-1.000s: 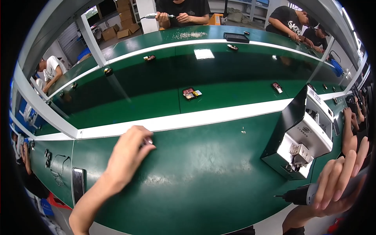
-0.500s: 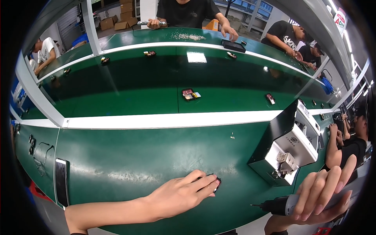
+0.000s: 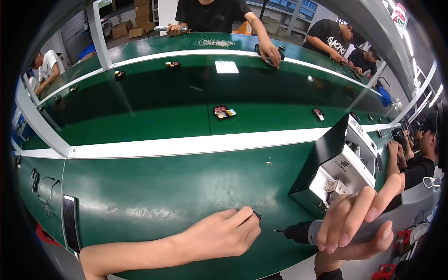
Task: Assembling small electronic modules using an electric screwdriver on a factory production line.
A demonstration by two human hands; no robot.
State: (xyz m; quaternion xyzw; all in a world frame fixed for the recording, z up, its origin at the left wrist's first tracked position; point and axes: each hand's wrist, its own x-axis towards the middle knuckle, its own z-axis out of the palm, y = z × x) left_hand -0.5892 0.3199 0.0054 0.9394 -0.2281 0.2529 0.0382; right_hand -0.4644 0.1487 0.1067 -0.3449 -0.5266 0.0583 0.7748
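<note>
My left hand [image 3: 227, 232] rests low on the green worktop with its fingers curled round a small dark casing [image 3: 257, 216]. Only an edge of that casing shows, with a bit of red; the palm and fingers hide the rest. In my right hand [image 3: 357, 221] is a grey and black electric screwdriver [image 3: 303, 232], held roughly level. Its thin bit points left toward the casing, a short gap away from my left fingers. Just beyond the screwdriver stands a black and silver box-shaped screw feeder [image 3: 333, 163], partly covered by my right fingers.
Two tiny pale pieces [image 3: 269, 161] lie on the worktop [image 3: 140, 182]. A phone [image 3: 71, 224] and eyeglasses [image 3: 49, 191] are at the left. Past a white rail [image 3: 196, 142], a green belt carries several small open casings [image 3: 224, 112]. Co-workers sit opposite and at the sides.
My right hand has brought the screwdriver left, nearer the casing. The left fingers have curled further over it. Across the belt, a person's hand has reached forward to a casing there.
</note>
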